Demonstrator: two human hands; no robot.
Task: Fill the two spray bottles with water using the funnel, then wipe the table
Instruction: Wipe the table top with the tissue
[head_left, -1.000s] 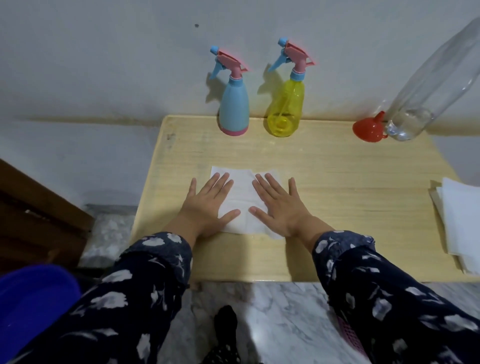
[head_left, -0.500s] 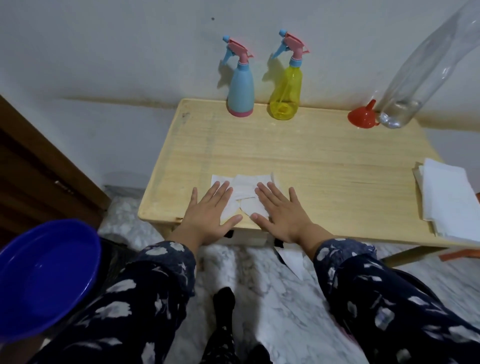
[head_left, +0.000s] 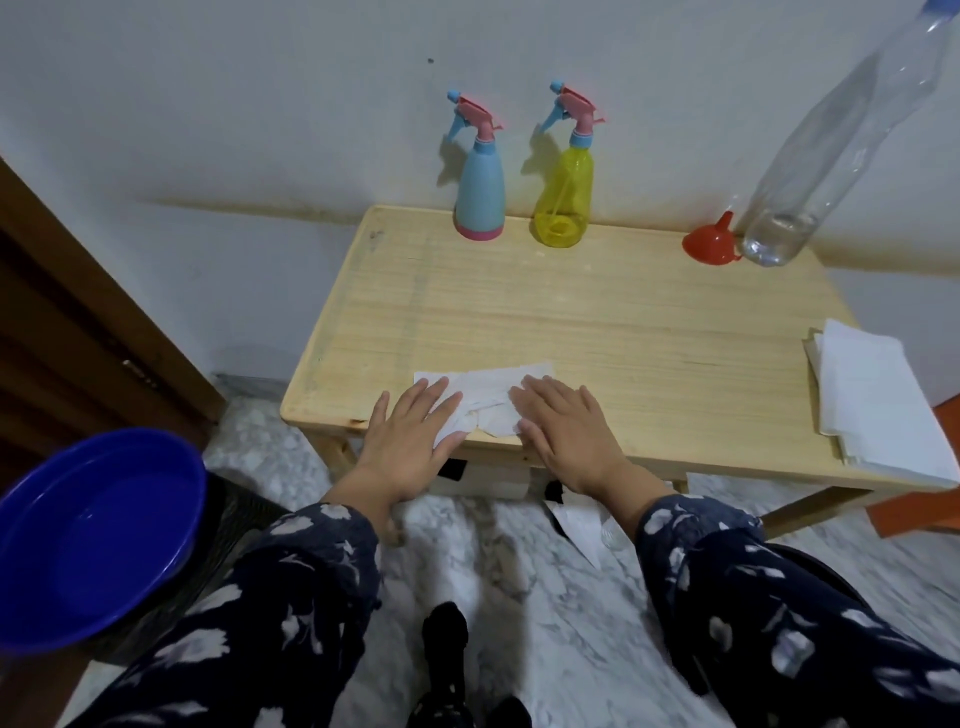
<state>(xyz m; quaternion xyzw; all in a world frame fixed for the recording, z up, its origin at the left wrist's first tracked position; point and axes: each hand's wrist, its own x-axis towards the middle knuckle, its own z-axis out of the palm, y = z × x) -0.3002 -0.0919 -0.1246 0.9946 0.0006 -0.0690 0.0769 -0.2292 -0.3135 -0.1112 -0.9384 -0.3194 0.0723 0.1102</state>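
Note:
A blue spray bottle (head_left: 480, 200) and a yellow spray bottle (head_left: 565, 202) stand capped at the back of the wooden table (head_left: 623, 332), against the wall. A red funnel (head_left: 710, 248) lies upside down at the back right beside a clear plastic bottle (head_left: 831, 150) with a little water in it. A crumpled white tissue (head_left: 485, 397) lies at the table's front edge. My left hand (head_left: 410, 436) and my right hand (head_left: 563, 434) press flat on it, fingers spread, palms reaching over the edge.
A stack of white tissues (head_left: 878, 400) lies on the table's right edge. A blue basin (head_left: 88, 535) sits on a dark stand at the lower left. A brown wooden door (head_left: 67, 322) is on the left. The floor is marble.
Both hands have dragged the tissue toward me, from the middle of the table to its front edge, and it has crumpled. My view has pulled back and shows the basin.

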